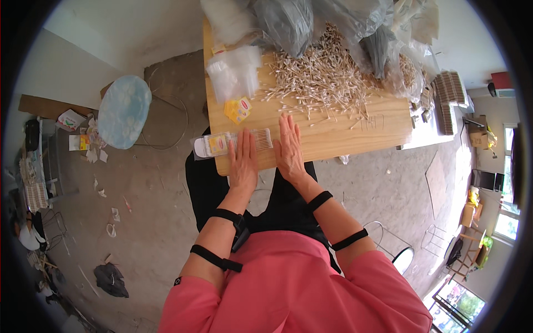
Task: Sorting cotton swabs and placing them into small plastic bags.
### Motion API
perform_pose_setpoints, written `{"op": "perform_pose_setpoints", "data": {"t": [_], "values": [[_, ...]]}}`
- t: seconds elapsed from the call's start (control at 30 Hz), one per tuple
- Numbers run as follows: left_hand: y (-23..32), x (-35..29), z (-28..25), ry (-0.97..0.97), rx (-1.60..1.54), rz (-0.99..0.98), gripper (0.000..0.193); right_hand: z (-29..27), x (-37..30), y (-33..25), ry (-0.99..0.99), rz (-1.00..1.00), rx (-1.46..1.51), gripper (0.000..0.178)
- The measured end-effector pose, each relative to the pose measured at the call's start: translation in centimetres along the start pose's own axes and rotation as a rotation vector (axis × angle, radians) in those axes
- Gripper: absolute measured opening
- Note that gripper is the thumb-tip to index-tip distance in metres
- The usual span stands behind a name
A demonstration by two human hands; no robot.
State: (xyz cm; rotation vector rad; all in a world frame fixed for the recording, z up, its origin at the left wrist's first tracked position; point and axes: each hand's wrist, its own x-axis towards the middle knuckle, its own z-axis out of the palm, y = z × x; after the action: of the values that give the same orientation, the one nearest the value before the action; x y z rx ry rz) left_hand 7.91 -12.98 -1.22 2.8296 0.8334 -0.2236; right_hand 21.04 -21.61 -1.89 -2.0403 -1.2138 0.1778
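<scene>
My left hand (243,161) lies flat, fingers stretched out, across a clear pack of cotton swabs (262,138) near the table's front left edge. A yellow card and a white end piece show in the pack left of my fingers; its middle is hidden under them. Beside the pack's right end, my right hand (289,154) is stretched out with its fingers straight, holding nothing. Several yellow cards (237,110) lie just beyond the pack. Behind them sits a stack of clear plastic bags (232,77). A big heap of loose cotton swabs (322,83) spreads over the table's far half.
Grey and clear plastic bags (286,25) crowd the back of the wooden table (383,125). A round stool with a pale blue top (125,112) stands at the left. Another stool (403,260) is at the lower right. Scraps and a dark bag (111,279) litter the floor.
</scene>
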Motion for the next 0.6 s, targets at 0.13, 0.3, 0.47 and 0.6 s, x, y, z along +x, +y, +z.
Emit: {"op": "perform_pose_setpoints", "data": {"t": [0.13,0.3,0.47,0.6], "values": [[0.0,0.1,0.2,-0.019,0.023,-0.019,0.07,0.4,0.0,-0.4,-0.177,-0.119,-0.133,0.064],[0.5,0.3,0.0,-0.041,0.084,-0.011,0.071,2.1,-0.4,-0.5,-0.321,-0.133,-0.239,0.059],[-0.1,-0.1,0.0,-0.007,0.158,-0.007,0.083,2.4,-0.5,-0.9,-0.333,-0.171,-0.36,0.06],[-1.0,-1.7,-1.9,-0.05,-0.218,-0.016,0.11,2.3,-0.6,-0.7,-0.291,-0.159,-0.361,0.06]]}}
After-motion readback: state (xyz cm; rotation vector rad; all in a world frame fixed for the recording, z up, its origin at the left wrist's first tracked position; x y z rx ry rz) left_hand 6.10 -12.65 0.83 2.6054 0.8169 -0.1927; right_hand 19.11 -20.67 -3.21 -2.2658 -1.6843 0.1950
